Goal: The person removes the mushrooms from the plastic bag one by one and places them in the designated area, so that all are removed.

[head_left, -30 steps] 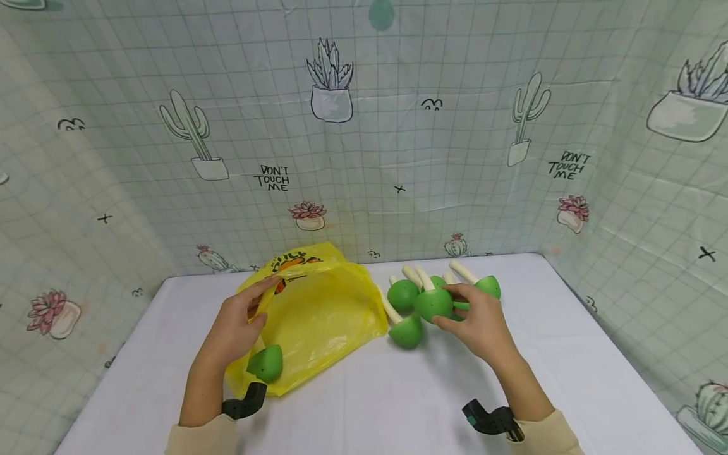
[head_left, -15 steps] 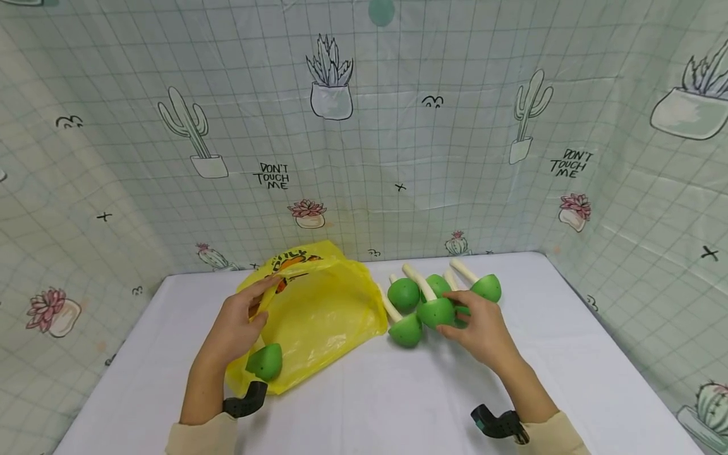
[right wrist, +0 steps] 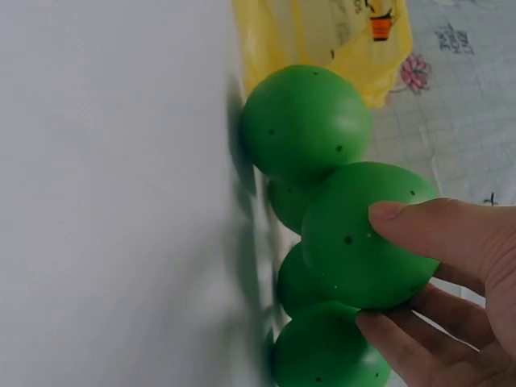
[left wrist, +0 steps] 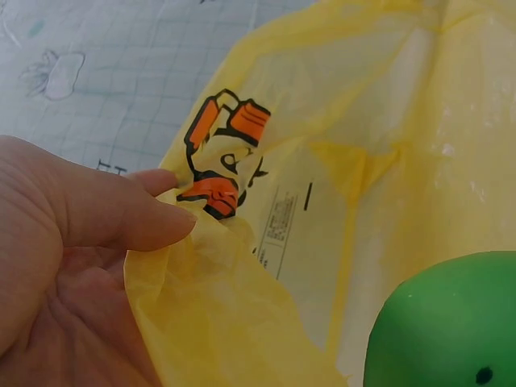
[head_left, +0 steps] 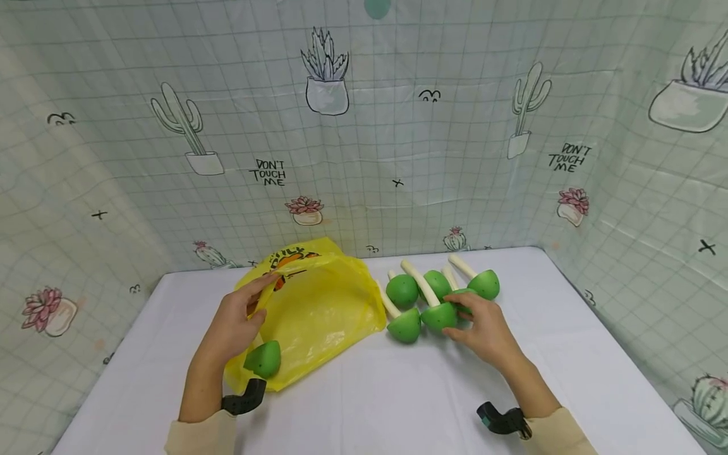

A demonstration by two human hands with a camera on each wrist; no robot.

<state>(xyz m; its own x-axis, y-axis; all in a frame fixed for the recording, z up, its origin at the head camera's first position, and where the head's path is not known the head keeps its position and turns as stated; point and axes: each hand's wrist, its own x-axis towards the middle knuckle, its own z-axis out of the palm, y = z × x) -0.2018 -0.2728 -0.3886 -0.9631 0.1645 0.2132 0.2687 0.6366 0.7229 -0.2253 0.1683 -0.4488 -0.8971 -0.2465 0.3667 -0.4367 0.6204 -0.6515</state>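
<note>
My left hand [head_left: 233, 322] pinches the rim of a yellow plastic bag [head_left: 324, 322], which lies with its mouth spread; the thumb and the rim show up close in the left wrist view. A toy mushroom [head_left: 264, 359] with a green cap lies at the bag's near left edge, its stem mostly hidden. On the right, my right hand [head_left: 483, 322] holds another green-capped mushroom [head_left: 439, 318] by its cap, its pale stem pointing away and left. The thumb lies on that cap [right wrist: 363, 242] in the right wrist view, with fingers at its far side.
Several more green-capped mushrooms cluster around the right hand, among them one near the bag [head_left: 404, 327], one behind it [head_left: 402, 291] and one at the back right [head_left: 485, 284]. A white cloth covers the table [head_left: 375, 404]. A patterned curtain [head_left: 364, 145] hangs behind and at both sides.
The mushroom in my right hand has come down and slightly right, toward me, and its stem now leans further left. My left hand and the bag have hardly moved.
</note>
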